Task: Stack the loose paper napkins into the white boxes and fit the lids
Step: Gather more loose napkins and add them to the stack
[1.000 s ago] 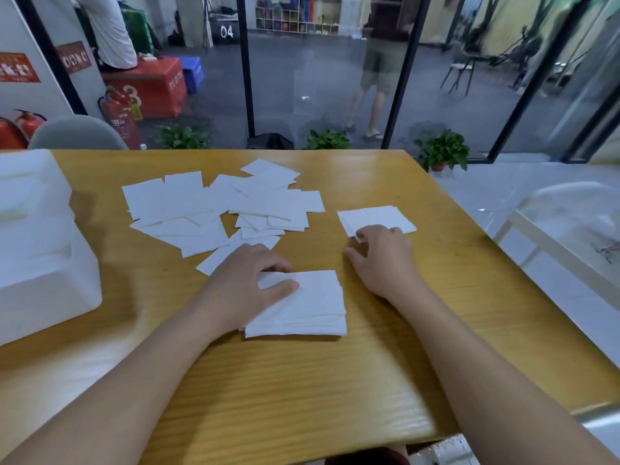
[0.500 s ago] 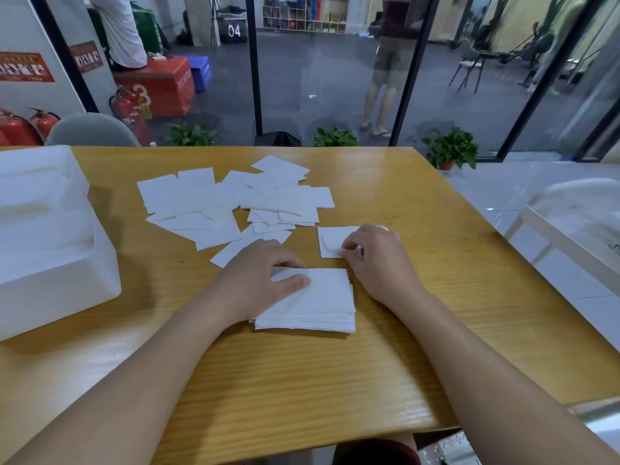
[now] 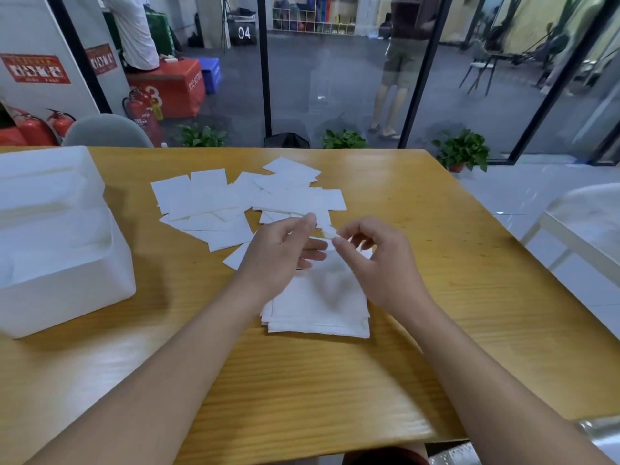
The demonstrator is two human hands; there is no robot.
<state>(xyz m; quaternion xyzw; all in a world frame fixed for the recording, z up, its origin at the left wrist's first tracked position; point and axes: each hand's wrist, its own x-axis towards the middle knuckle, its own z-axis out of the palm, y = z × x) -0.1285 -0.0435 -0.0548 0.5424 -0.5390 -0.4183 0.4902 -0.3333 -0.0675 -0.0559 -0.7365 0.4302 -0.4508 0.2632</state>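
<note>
A neat stack of white napkins [image 3: 318,318] lies on the wooden table [image 3: 436,250] in front of me. Both hands are raised just above it. My left hand [image 3: 281,253] and my right hand [image 3: 377,263] pinch the top edge of one napkin [image 3: 330,280], which hangs blurred between them over the stack. Several loose napkins [image 3: 231,204] lie spread out farther back at the table's middle. The white boxes [image 3: 50,236] stand at the left edge of the table.
The table's far edge meets a glass wall with potted plants [image 3: 463,151] behind it. A grey chair back [image 3: 107,130] stands at the far left, and a white chair [image 3: 583,223] stands off the right side. People stand beyond the glass.
My right hand dragged a napkin from the right toward the stack. Both hands then lifted off the table and now hold that napkin up over the stack.
</note>
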